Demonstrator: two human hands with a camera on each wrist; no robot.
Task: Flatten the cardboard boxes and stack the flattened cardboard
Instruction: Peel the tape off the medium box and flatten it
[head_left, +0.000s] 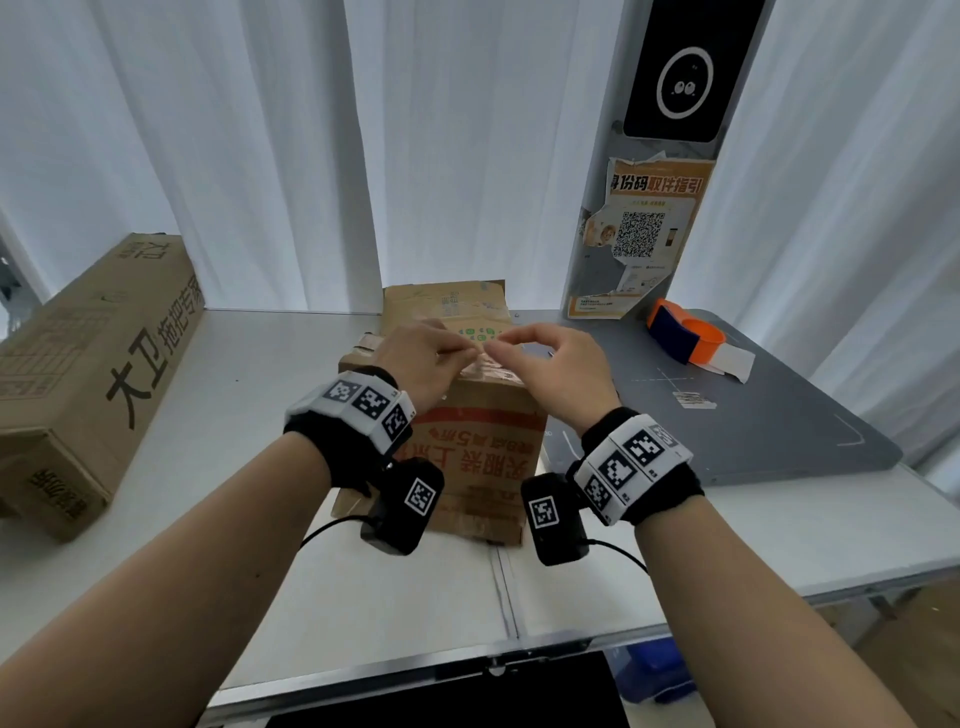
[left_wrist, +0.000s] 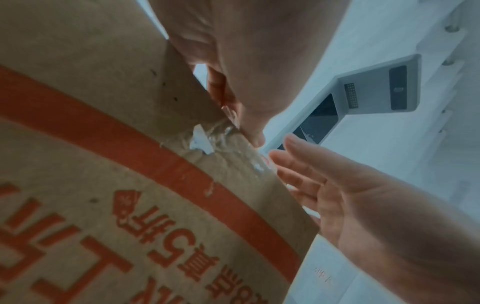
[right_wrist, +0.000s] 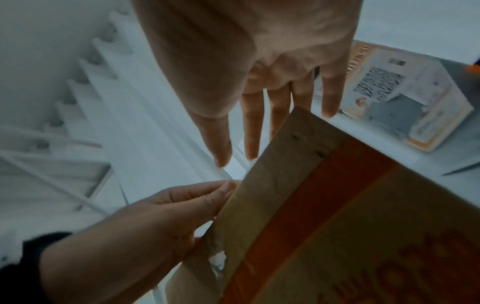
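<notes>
The red-printed cardboard box (head_left: 483, 457) stands mid-table. The left hand (head_left: 421, 364) seems to pinch its top tape (head_left: 480, 364) — the right hand (head_left: 556, 369) hovers loosely open. Yank hard and the unbraced box tips.

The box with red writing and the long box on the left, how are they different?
The box with red writing stands upright in the middle of the table; the long box lies on its side.
The left hand and right hand work at the top of the box with red writing; nobody touches the long box.
One has red print, the other black.
Both are brown cardboard, not yet flattened.
</notes>
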